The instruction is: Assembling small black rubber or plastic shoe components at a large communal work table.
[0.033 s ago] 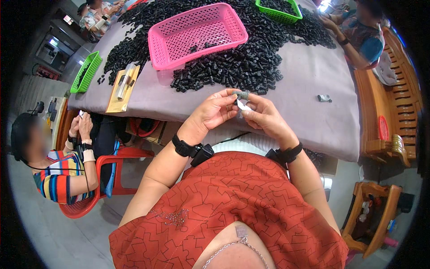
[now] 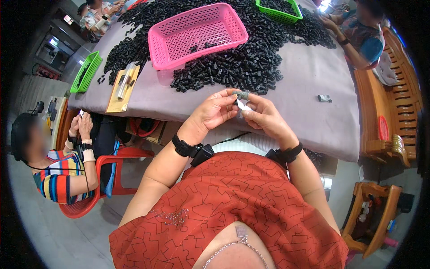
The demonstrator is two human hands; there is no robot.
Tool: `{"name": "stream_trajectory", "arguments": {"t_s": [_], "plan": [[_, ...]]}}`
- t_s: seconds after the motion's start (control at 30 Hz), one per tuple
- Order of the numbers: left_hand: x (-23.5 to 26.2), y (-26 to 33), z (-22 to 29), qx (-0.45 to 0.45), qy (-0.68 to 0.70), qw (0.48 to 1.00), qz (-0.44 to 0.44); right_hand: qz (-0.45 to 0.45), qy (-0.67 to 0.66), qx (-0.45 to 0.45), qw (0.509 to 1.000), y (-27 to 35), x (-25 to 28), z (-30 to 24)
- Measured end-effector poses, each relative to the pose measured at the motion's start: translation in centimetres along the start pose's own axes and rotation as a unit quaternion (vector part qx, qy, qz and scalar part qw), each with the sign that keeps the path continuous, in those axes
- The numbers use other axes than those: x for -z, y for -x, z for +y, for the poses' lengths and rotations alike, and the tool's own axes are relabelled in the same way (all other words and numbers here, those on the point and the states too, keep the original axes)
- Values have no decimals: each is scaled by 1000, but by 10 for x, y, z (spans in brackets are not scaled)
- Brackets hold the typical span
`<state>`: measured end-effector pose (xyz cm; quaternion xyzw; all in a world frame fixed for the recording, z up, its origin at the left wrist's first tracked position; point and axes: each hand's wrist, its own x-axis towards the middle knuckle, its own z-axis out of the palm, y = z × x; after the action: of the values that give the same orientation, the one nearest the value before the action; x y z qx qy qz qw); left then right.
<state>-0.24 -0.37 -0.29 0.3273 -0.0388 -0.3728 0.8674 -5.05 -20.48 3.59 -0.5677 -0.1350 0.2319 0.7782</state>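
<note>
My left hand point(image 2: 218, 109) and my right hand point(image 2: 264, 114) meet above the near edge of the table. Thumb and fingers of the left hand pinch a small black piece point(image 2: 236, 101), mostly covered by the fingertips. A white scrap point(image 2: 244, 106), like paper or cloth, is pinched between the right thumb and fingers and touches the black piece. Across the fingertips lies a grey-green rolled or wrapped bit point(image 2: 242, 95); whether it is worn on a finger or held, I cannot tell. Just beyond the hands spreads a heap of small black cylindrical pieces point(image 2: 224, 71).
On the heap stands a pink basket point(image 2: 154, 54) holding a few black pieces. Green baskets point(image 2: 92, 71) sit left and far right. A yellow card with a clear tube point(image 2: 122, 87) lies left; a small grey roll point(image 2: 324, 98) lies right. Co-workers sit around the grey-covered table point(image 2: 313, 121).
</note>
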Motion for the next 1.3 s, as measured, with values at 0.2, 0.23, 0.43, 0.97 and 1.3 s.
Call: {"name": "stream_trajectory", "arguments": {"t_s": [0.2,0.23,0.43,0.97,1.3], "plan": [[-2,1,-1,5,15,1000,2,18,18,0,1000,-1,0,2],[-3,2,-1,12,18,1000,2,22,8,-12,1000,-2,4,4],[0,1,-2,6,22,1000,-13,1,-2,-10,1000,-1,4,4],[2,-1,-3,14,-10,999,-35,8,12,-22,1000,-4,12,5],[-6,6,7,-60,-28,997,50,54,-36,25,998,-2,3,8]]}}
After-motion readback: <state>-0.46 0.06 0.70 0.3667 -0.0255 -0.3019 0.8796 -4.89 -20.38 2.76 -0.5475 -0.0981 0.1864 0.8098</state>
